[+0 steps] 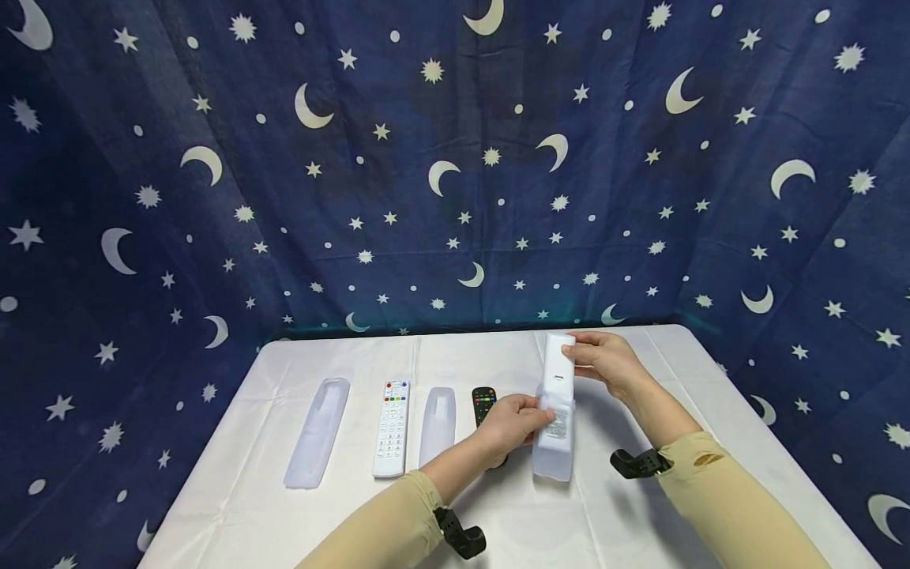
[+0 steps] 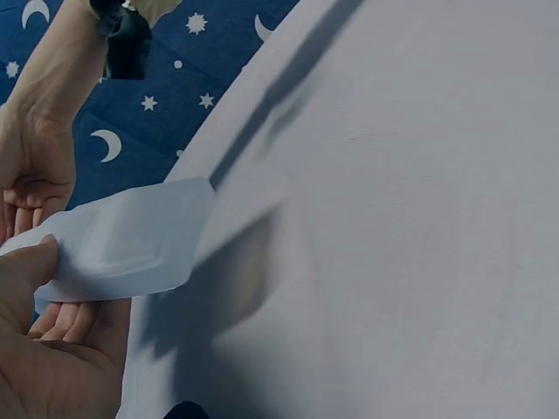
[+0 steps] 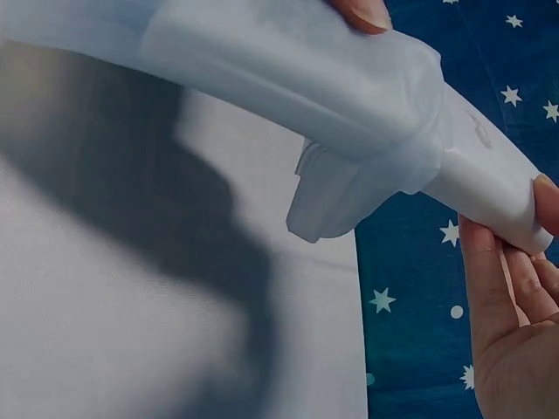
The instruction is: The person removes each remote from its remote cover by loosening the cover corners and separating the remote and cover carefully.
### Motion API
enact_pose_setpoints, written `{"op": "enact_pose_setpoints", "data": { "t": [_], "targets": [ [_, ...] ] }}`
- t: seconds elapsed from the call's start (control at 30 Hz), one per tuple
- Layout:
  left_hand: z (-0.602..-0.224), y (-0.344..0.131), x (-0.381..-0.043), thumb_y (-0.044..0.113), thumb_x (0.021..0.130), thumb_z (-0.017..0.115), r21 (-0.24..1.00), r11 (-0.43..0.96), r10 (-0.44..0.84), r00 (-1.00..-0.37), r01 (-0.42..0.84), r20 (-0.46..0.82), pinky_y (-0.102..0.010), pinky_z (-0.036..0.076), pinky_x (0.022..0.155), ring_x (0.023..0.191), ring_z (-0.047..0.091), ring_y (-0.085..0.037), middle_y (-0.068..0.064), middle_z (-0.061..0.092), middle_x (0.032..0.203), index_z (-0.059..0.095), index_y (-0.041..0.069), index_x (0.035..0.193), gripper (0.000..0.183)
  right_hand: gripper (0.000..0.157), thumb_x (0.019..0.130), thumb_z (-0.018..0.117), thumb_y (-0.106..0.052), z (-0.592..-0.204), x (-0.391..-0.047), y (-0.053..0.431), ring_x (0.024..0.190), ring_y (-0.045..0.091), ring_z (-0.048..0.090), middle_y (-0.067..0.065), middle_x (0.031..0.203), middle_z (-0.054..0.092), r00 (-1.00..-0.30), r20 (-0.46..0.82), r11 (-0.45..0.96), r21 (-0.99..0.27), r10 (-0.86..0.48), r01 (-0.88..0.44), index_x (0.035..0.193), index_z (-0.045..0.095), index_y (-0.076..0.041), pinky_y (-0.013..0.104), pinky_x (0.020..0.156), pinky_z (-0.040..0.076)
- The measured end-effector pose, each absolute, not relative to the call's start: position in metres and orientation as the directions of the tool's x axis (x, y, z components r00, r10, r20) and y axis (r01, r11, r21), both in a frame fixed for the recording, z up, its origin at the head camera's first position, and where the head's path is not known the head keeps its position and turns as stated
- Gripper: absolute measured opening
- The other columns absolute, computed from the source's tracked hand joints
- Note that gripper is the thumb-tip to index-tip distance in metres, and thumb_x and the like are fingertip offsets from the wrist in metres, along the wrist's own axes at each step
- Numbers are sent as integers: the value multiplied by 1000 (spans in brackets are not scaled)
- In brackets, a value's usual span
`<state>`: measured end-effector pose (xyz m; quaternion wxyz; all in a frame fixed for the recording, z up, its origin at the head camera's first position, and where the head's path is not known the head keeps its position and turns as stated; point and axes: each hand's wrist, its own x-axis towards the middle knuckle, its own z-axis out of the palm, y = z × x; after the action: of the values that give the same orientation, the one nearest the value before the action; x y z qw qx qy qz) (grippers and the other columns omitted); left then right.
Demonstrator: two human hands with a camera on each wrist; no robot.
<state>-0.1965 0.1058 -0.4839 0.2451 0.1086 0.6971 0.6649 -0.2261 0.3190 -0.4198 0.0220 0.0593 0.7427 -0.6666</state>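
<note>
A white remote control [image 1: 558, 365] sits partway inside a translucent silicone sleeve [image 1: 551, 462], its back side facing up. My right hand [image 1: 607, 362] pinches the remote's bare far end between thumb and fingers. Lower down, my left hand [image 1: 513, 423] grips the sleeve, thumb across its upper face. In the left wrist view the sleeve's closed end [image 2: 166, 236] sticks out past the left thumb. The right wrist view shows the sleeve's mouth [image 3: 419, 161] folded back around the remote, with a loose flap hanging beneath. Both are held above the table.
On the white table [image 1: 235, 474] lie an empty translucent sleeve [image 1: 317, 433] at left, a white remote [image 1: 392, 429] with buttons up, another translucent sleeve [image 1: 438, 425], and a black remote [image 1: 483, 401] partly hidden behind the left hand. A dark curtain [image 1: 455, 197] with moons and stars surrounds the table.
</note>
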Motion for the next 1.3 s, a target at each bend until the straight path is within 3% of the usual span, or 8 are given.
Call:
{"op": "enact_pose_setpoints", "data": {
  "t": [0.37,1.3],
  "targets": [
    [-488,104,-189,11,95,73,989,25,505,-852,-145,-137,-35,60,80,90,71,-17,-8,76,97,63,-4,117,29,57,96,71,-8,-419,-230,322,85,11,69,-2,96,69,-987,-151,68,-986,57,155,140,46,16,30,78,60],
    [-489,100,-180,10,95,74,989,4,493,-860,-150,-133,-35,60,78,87,70,-15,-5,72,91,59,-3,120,32,54,95,70,-6,-420,-235,323,84,11,69,-1,96,70,-988,-153,94,-983,37,156,138,47,17,31,78,61]
  ]
}}
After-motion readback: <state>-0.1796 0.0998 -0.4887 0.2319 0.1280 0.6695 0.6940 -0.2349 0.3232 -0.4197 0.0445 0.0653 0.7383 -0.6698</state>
